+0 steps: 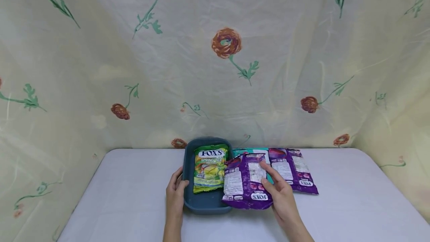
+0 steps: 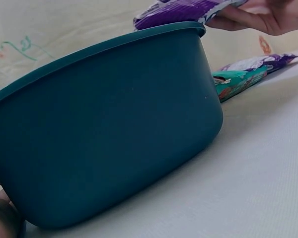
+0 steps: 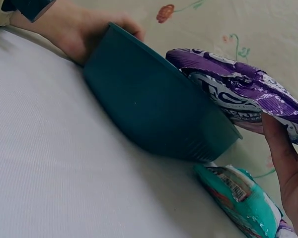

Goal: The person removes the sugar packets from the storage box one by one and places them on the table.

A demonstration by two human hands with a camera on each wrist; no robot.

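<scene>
A blue-green plastic basin (image 1: 207,210) stands on the table, with a green FOX'S Spring Tea candy bag (image 1: 209,167) lying inside. At its left side my left hand (image 1: 175,191) holds the basin, thumb by the rim. My right hand (image 1: 282,197) grips a purple FOX'S candy bag (image 1: 235,182) by its right part, above the basin's right rim. In the right wrist view this purple bag (image 3: 238,89) is tilted beside the rim, and the thumb or a finger presses its underside. The basin wall (image 2: 109,129) hides most of my left hand in the left wrist view.
Right of the basin lies a teal candy bag (image 3: 243,203), partly covered in the head view by the held bag. Another purple candy bag (image 1: 304,171) lies beside it. A flowered curtain (image 1: 268,66) hangs behind the white table (image 1: 134,189).
</scene>
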